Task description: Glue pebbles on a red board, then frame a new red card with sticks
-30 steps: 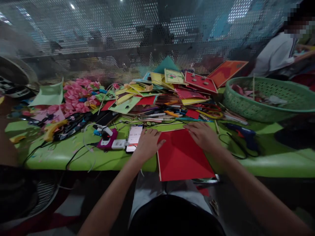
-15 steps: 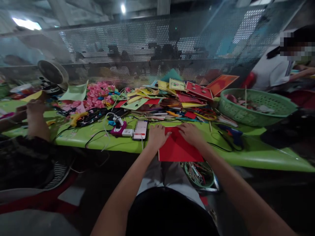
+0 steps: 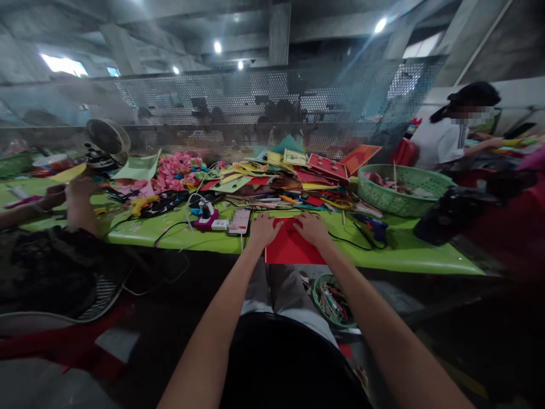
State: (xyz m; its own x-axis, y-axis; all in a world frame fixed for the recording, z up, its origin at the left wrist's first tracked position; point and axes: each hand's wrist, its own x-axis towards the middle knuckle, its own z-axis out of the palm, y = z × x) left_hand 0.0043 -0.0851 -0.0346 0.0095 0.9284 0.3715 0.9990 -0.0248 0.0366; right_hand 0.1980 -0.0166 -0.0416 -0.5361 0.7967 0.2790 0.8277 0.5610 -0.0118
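A red sheet of card [image 3: 293,250] lies at the front of the green table, its near edge jutting over the table's edge. My left hand [image 3: 264,230] presses on its left side, fingers stretched forward and the thumb turned inward. On the right side rests my right hand [image 3: 313,229], palm down with its fingers laid flat. Both hands touch the card and their thumbs point towards each other. Left of my left hand is a phone [image 3: 239,221] with a white cable plugged in. A blue glue gun [image 3: 374,227] lies to the right of my right hand.
Behind the card is a heap of coloured cards and pencils [image 3: 272,199]. A green basket [image 3: 404,196] stands right, a purple power strip [image 3: 207,220] left. Another person's hands [image 3: 79,190] work at far left; a person in white [image 3: 443,139] sits at right. A basket [image 3: 332,301] hangs below.
My view has tilted up and turned a little to the right, so everything sits further left in the picture. Both hands remain on the red card.
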